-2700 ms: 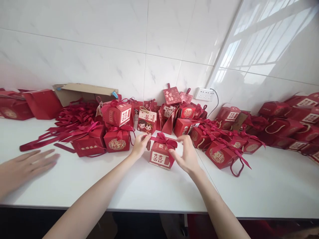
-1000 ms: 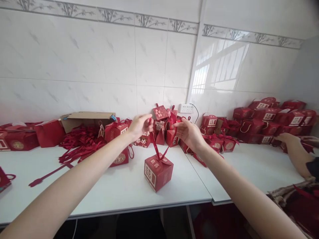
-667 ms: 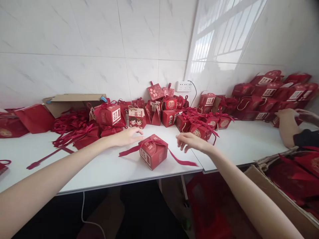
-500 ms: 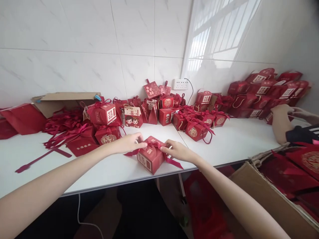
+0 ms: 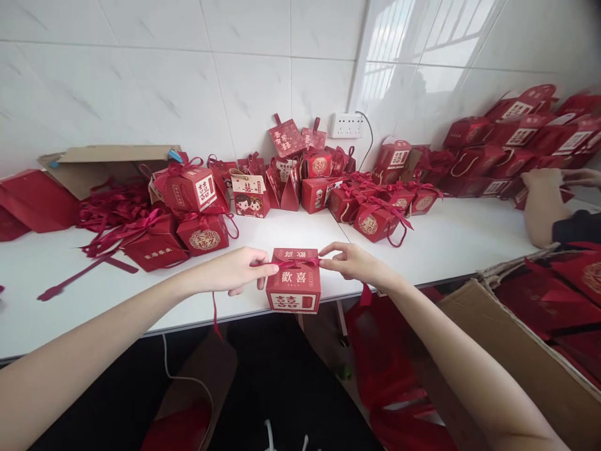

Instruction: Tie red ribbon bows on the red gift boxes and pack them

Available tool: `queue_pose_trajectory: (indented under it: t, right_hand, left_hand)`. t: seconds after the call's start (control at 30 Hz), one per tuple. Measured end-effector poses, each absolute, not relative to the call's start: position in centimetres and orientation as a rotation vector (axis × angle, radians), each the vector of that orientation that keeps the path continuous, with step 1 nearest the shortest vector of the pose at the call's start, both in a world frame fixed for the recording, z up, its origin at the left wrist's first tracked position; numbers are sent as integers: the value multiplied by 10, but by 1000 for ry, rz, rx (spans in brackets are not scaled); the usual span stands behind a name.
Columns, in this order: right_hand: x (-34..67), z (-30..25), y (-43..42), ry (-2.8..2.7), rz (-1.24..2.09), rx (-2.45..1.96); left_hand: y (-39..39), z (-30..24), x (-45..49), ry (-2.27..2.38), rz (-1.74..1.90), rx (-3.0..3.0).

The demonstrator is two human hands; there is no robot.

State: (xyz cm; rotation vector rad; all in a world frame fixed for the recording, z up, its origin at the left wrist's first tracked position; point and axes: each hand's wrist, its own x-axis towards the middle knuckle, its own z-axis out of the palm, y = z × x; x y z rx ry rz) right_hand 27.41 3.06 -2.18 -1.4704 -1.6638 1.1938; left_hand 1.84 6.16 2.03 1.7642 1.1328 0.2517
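Observation:
A red gift box (image 5: 295,285) with white characters on its lid and front sits at the table's front edge, square to me. Across its top runs a dark red ribbon (image 5: 300,264), drawn out to both sides. My left hand (image 5: 251,268) pinches the ribbon at the box's left side, and a loose tail hangs below it over the edge. At the right side, my right hand (image 5: 350,262) grips the other part of the ribbon between thumb and fingers; its tail hangs under the hand. Both hands are closed.
Red boxes with bows (image 5: 375,219) stand in a row along the wall. A ribbon heap (image 5: 113,200) lies left, before a cardboard box (image 5: 107,155). Stacked boxes (image 5: 521,138) and another person's hand (image 5: 544,180) are at right. A carton (image 5: 507,351) of red boxes stands front right.
The gift box has turned from a slanted position to face me squarely. Both hands have pulled the ribbon outward, away from the middle of the lid. My view has tilted slightly down.

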Motion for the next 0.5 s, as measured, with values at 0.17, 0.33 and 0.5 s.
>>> queue_pose_trajectory:
  t: [0.17,0.33,0.5]
  right_hand:
    - [281,-24,21,-1570,1535,-1174]
    - [281,-41,18,-1370,1680,-1074]
    - [286,-64,25,-1234,1753,-1009]
  left_hand:
    - [71,11,14,983,209,1534]
    - [83,2,11,848,183,1536]
    - [93,-32,4,707,282,1525]
